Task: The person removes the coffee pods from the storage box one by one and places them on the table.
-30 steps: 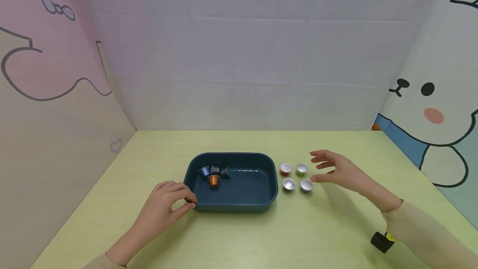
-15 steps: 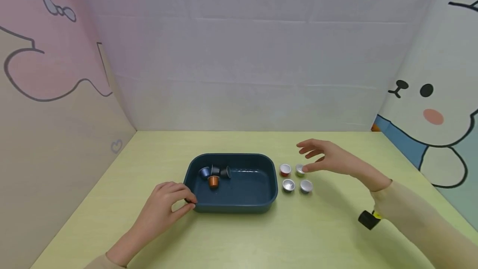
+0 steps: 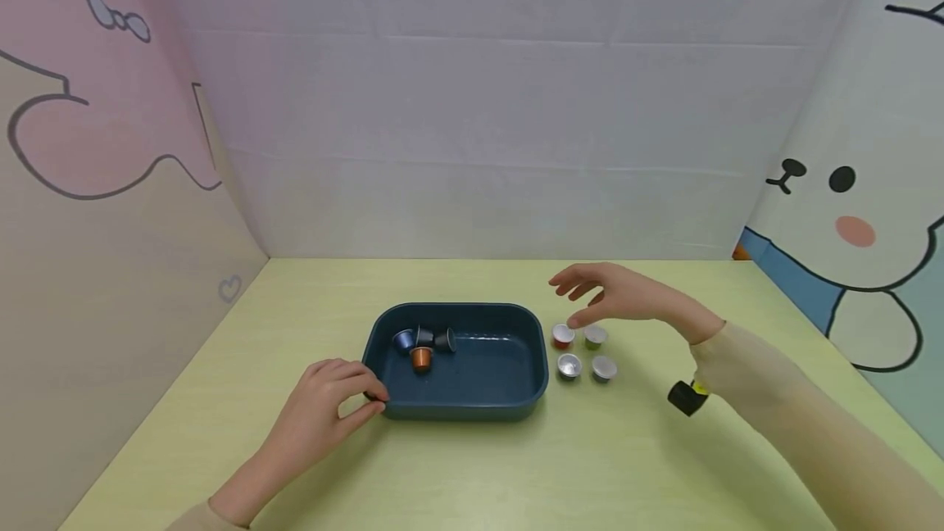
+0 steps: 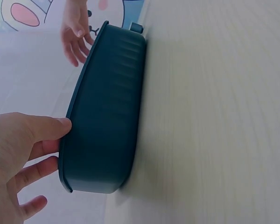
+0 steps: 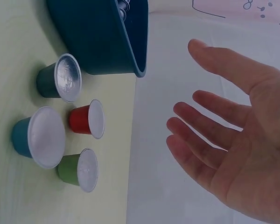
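My left hand pinches the near left corner of a dark blue tray. In the left wrist view, the thumb lies on the outer wall at the rim, with fingers behind it. Coffee capsules lie inside at the left: a blue one, an orange one and two black ones. My right hand hovers empty, fingers spread, over the capsules right of the tray. Its thumb overlaps the red capsule in the head view. Beside that stand a green capsule, a teal one and a dark green one, lids up.
The pale yellow-green table ends at a white back wall. Side walls carry cartoon prints, a pink figure at left and a white animal at right. A black device hangs beneath the right sleeve.
My right hand has moved left and away from me, from beside the capsules to above the red one. The left hand stays at the tray corner.
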Motion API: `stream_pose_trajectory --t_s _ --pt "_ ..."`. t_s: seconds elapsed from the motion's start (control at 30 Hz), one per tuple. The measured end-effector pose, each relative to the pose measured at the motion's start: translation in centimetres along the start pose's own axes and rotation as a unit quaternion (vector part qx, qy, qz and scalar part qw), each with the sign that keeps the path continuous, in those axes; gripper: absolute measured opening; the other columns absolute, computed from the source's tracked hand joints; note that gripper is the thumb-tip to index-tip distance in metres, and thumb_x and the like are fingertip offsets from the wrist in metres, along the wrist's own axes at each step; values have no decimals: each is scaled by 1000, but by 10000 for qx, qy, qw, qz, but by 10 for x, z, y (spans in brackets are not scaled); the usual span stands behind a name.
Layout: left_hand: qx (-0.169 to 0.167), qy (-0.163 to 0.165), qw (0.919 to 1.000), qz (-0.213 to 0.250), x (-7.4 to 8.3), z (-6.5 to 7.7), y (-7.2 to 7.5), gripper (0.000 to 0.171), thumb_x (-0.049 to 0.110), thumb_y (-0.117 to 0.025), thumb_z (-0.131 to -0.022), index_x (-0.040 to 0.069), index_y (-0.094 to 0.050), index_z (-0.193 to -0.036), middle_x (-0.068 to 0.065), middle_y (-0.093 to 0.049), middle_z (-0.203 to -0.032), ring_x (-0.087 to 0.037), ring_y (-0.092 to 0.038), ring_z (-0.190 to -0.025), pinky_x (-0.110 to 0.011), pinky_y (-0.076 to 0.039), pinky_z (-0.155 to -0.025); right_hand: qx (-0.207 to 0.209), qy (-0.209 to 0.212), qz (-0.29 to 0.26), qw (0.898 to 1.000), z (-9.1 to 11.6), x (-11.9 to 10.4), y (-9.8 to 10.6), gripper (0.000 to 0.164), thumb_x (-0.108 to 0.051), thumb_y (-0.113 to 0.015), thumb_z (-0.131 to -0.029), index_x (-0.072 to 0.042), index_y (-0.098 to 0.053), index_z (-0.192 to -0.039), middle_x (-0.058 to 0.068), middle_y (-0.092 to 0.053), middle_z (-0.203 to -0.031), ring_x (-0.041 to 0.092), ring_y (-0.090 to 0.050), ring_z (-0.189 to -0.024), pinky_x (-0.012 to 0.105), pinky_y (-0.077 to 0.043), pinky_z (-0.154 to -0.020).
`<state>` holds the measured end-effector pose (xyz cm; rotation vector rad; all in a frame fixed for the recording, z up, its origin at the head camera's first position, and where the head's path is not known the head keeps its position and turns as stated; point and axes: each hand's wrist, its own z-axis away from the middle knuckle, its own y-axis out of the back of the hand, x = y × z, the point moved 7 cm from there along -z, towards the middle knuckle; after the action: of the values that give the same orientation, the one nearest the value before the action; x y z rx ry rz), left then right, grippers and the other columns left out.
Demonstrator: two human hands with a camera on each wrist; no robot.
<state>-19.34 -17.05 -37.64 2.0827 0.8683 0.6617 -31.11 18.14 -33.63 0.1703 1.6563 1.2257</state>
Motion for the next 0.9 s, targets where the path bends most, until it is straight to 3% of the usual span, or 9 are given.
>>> stream_pose_trajectory --t_s 0.27,0.53,0.9 --pt "39 -17 10000 -45 0 1 4 30 15 -89 -68 34 -70 -80 27 -63 -83 0 -58 -83 -39 -48 -84 -324 126 -98 9993 -31 -16 -7 58 -24 -78 -86 -14 -53 -138 9 -61 -132 29 -58 -124 49 -49 -102" --pt "47 -42 10000 -41 -1 3 4 26 17 -88 -70 32 -70 -81 26 -63 -84 0 -57 -84 -38 -47 -84 -494 336 111 9982 -58 -29 -20 55 -26 -77 -86 -14 -56 -136 9 -63 -130 31 -60 -121 40 -53 -97" --pt "34 -59 10000 -31 -1 0 2 30 16 -89 -69 35 -69 -81 27 -63 -84 0 -58 -84 -39 -48 -85 -766 503 507 9945 -95 -43 -40 52 -23 -76 -87 -15 -58 -135 7 -63 -132 30 -60 -122 35 -54 -97"
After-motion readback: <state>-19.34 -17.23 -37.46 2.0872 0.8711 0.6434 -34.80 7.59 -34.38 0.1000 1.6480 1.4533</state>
